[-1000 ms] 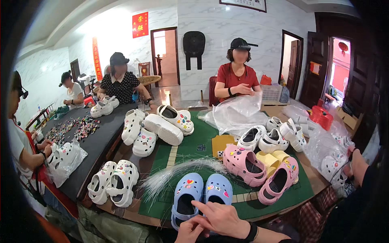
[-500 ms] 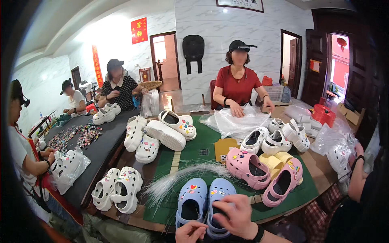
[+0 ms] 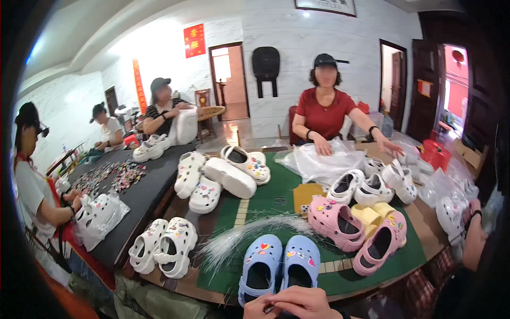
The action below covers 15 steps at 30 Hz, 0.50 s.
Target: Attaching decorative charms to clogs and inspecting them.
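A pair of light blue clogs with colourful charms stands side by side at the table's near edge: the left clog (image 3: 264, 251) and the right clog (image 3: 302, 252), toes pointing away from me. Behind their heels, my left hand (image 3: 259, 307) and my right hand (image 3: 302, 302) meet with fingertips pinched together. Whatever lies between the fingers is too small or hidden to make out. The clogs' heel parts are partly covered by my hands. Just beyond the toes lies a loose bundle of thin clear plastic strands (image 3: 255, 234).
Pink clogs (image 3: 336, 226) and yellow clogs (image 3: 366, 219) sit to the right. White clogs stand left (image 3: 175, 247), in a far pile (image 3: 229, 178) and far right (image 3: 372, 189). Across the table, a co-worker in red (image 3: 325, 114) handles clear bags (image 3: 319, 162). Other people work around.
My right hand has come down from over the right blue clog to join my left hand at the heels. The view has shifted left. The co-worker in red has stretched an arm out sideways.
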Motion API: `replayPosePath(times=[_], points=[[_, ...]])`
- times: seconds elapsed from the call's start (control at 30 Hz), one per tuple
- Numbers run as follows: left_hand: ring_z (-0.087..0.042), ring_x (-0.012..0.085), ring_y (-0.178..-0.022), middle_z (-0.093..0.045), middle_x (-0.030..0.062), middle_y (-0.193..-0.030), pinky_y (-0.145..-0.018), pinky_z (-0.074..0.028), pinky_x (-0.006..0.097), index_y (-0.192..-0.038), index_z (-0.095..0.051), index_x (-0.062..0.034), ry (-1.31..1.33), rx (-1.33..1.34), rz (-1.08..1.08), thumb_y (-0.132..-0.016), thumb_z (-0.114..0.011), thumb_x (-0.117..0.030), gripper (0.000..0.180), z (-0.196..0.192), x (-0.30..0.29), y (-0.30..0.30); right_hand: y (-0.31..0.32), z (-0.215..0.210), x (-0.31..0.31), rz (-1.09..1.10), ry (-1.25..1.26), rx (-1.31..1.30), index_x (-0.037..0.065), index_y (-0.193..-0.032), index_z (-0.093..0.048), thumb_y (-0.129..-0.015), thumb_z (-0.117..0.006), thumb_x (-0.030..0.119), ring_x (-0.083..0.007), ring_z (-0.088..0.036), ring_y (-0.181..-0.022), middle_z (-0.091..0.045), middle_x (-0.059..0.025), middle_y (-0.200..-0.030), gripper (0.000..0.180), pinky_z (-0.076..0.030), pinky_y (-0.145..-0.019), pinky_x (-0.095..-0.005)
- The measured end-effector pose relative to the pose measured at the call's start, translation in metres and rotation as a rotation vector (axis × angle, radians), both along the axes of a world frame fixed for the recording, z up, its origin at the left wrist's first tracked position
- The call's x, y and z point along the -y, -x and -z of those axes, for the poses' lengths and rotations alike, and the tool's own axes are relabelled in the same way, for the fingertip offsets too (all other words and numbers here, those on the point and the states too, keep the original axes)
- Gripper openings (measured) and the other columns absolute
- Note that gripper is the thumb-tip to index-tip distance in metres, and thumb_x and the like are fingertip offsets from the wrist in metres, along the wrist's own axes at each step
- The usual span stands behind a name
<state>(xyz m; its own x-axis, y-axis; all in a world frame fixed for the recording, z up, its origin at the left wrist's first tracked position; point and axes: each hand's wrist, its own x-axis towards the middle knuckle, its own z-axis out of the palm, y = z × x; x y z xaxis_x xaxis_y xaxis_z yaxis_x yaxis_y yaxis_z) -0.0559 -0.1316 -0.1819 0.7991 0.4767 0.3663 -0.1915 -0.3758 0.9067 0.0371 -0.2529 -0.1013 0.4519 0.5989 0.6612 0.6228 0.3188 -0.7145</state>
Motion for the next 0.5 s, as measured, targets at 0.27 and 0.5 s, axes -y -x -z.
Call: replayPosePath(times=[0.27,0.5], points=[[-0.065,0.0287,-0.076,-0.066,0.0166,-0.087,-0.067,-0.049,0.034,-0.1,-0.063,0.0035,0.197,-0.074,0.034,-0.082,-0.068,-0.011,0.024,-0.004,0.002,0.004,-0.005,0.008,-0.002,-0.065,0.017,0.134,0.002,-0.094,-0.069,-0.085,-0.064,0.004,-0.0276,-0.064,-0.072,-0.065,-0.011,-0.085,0.01,-0.05,-0.065,-0.0331],[-0.062,0.0186,-0.071,-0.064,0.0133,-0.081,-0.063,-0.049,0.03,-0.097,-0.063,0.0046,0.043,-0.051,0.077,-0.087,-0.063,-0.008,0.016,-0.017,-0.002,0.006,-0.01,0.022,-0.001,-0.05,0.098,0.229,0.008,-0.104,-0.072,-0.081,-0.072,0.009,-0.0209,-0.065,-0.072,-0.067,-0.0076,-0.084,0.023,-0.05,-0.059,-0.0297]])
